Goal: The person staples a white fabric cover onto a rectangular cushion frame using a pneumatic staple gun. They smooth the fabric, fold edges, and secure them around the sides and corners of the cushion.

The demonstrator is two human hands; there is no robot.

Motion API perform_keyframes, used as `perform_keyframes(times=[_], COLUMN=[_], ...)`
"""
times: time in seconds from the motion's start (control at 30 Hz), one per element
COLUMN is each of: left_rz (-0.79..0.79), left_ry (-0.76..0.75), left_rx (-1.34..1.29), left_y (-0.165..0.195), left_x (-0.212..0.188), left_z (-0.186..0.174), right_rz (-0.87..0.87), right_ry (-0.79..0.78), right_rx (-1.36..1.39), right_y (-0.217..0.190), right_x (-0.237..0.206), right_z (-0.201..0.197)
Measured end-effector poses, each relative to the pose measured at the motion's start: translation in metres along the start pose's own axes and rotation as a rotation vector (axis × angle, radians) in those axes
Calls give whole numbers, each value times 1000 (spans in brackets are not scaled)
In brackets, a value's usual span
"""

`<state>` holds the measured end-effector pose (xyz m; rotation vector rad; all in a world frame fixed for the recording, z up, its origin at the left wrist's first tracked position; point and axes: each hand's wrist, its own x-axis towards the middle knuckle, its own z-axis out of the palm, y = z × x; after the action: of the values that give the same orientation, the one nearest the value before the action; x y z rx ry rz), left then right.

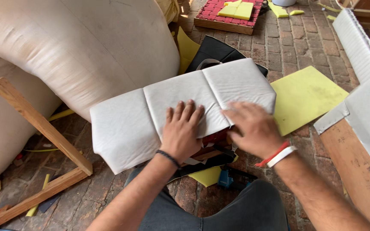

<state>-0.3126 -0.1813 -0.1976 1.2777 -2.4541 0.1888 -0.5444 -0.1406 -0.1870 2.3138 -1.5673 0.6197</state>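
Observation:
A white padded cushion (150,107) with three stitched sections lies across my lap, over a dark red and black base that shows under its near edge. My left hand (181,128) rests flat on the middle section, fingers spread. My right hand (253,128) lies palm down on the near edge of the right section, slightly blurred. Neither hand holds anything. A black band sits on my left wrist, red and white bands on the right.
A big off-white sack (86,47) bulges at the left behind a wooden frame (43,128). Yellow foam sheets (305,96) lie on the brick floor (287,47). A white-covered wooden piece (356,141) stands at the right. A red tufted panel (232,17) lies beyond. A blue tool (225,179) lies between my legs.

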Motion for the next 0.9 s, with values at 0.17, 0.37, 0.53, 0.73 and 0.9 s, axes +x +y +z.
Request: perform_keyframes(times=[0.17,0.37,0.53,0.73,0.9], left_rz=[27,-7,-32,182,13], left_ry=[-100,-245,-416,-629,-469], left_rx=[99,-135,-195,-8,-468], left_y=[40,19,16,16,-38], left_x=[12,53,49,56,143], left_z=[15,6,3,-11,-32], right_rz=[-97,168,14,40,-42], right_ry=[154,-529,-595,-330,79], right_rx=[86,-9,-38,-75,-75], right_y=[-11,15,5,-9,-5], right_x=[-3,43,60,24,-9], right_z=[18,23,14,32,62])
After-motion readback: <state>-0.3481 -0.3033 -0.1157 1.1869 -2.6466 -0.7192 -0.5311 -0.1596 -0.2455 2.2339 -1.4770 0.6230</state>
